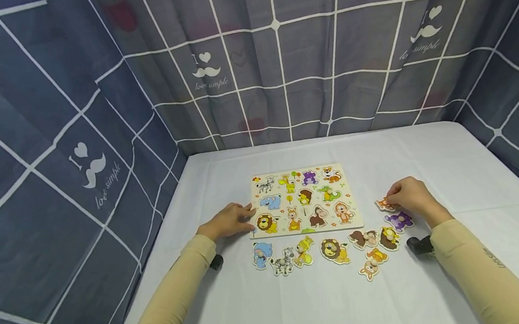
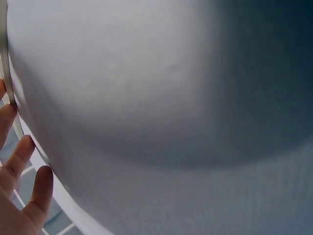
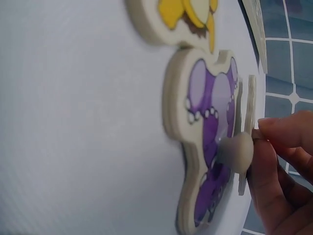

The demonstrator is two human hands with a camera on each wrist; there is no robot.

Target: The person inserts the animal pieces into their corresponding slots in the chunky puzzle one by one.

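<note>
A wooden animal puzzle board (image 1: 351, 210) lies in the middle of the white table. My left hand (image 1: 245, 218) rests flat beside the board's left edge, its straight fingers (image 2: 18, 159) touching that edge. To the right of the board, my right hand (image 1: 389, 202) pinches an orange animal piece (image 1: 383, 204) between curled fingers (image 3: 281, 147); in the right wrist view that piece (image 3: 251, 100) shows edge-on. Just in front of it lies a purple piece (image 1: 399, 220) (image 3: 209, 132) with a round knob (image 3: 236, 151).
Several loose animal pieces lie in a row below the board, among them an elephant (image 1: 261, 254), a zebra (image 1: 282, 262), a lion (image 1: 335, 251) and a yellow-brown piece (image 3: 182, 13). A white cloth (image 1: 466, 163) covers the table. Blue checked curtains (image 1: 72, 122) close in the left, back and right.
</note>
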